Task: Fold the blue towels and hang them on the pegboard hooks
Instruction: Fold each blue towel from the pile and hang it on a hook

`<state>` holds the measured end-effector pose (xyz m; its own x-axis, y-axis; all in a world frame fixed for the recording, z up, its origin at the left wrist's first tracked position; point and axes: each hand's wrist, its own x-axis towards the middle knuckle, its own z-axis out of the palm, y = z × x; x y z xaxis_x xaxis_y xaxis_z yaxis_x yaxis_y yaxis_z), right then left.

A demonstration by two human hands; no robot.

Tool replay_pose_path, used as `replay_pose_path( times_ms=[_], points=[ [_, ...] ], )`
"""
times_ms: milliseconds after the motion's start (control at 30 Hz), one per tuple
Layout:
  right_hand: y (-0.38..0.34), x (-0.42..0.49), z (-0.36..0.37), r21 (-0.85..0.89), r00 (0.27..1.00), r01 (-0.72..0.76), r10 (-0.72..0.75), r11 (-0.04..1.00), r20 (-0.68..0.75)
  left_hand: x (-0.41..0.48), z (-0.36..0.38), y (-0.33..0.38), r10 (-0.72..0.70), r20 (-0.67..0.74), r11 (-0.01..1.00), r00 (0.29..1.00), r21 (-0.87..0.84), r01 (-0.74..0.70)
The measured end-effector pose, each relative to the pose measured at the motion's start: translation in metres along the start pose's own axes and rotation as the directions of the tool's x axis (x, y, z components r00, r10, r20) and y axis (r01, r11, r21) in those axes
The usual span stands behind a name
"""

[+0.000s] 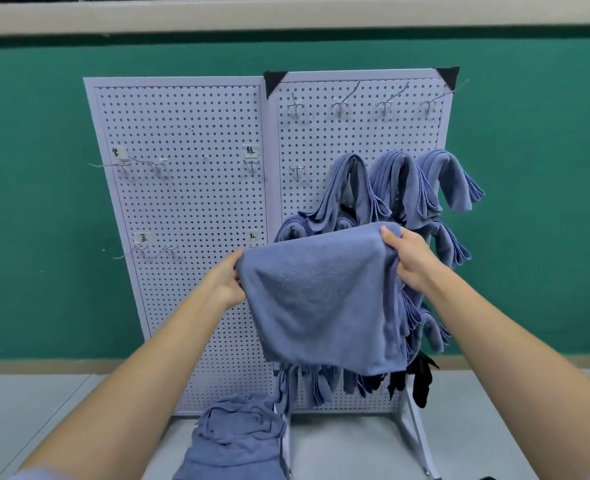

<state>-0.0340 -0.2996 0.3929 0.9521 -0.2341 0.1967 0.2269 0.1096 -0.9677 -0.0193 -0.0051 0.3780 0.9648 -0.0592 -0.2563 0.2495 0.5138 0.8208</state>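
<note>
I see my left hand (226, 282) and my right hand (409, 258) each pinching an upper corner of the soft blue terry towel (321, 306), thumbs on the near face and fingers curled behind. It hangs at the frame's centre, top edge running left-right and sloping up rightward, long axis seemingly vertical, free end down. I judge a loose pinch could drop a corner and skew the fold. Behind, folded blue towels (400, 181) crowd the white perforated metal pegboard (189, 202); brushing them might unhook one. A crumpled blue towel heap (238, 441) waits lower centre.
</note>
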Motion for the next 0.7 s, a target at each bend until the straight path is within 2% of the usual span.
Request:
replay_pose_path(
  times_ms=[233, 300, 400, 533, 700],
  points=[
    [-0.016, 0.003, -0.007, 0.123, 0.998, -0.057, 0.058, 0.991, -0.005, -0.001, 0.013, 0.020, -0.021, -0.006, 1.000, 1.000, 0.000, 0.021],
    [-0.020, 0.005, -0.010, 0.109, 0.996, -0.077, 0.080, 0.991, -0.028, -0.001, 0.015, 0.025, -0.017, -0.033, 0.999, 0.999, -0.028, 0.016],
    [-0.022, 0.009, -0.011, 0.112, 0.993, -0.069, 0.079, 0.991, -0.085, 0.003, 0.013, 0.030, 0.056, -0.081, 0.998, 0.995, -0.020, -0.058],
    [-0.022, 0.009, -0.016, 0.073, 0.994, -0.050, 0.056, 0.996, -0.097, 0.006, 0.011, 0.037, 0.189, -0.105, 0.978, 0.976, 0.106, -0.178],
    [-0.015, 0.013, -0.028, -0.040, 0.986, -0.059, 0.052, 0.997, -0.157, -0.001, 0.010, 0.040, 0.344, -0.046, 0.874, 0.938, 0.380, -0.302]
  ],
)
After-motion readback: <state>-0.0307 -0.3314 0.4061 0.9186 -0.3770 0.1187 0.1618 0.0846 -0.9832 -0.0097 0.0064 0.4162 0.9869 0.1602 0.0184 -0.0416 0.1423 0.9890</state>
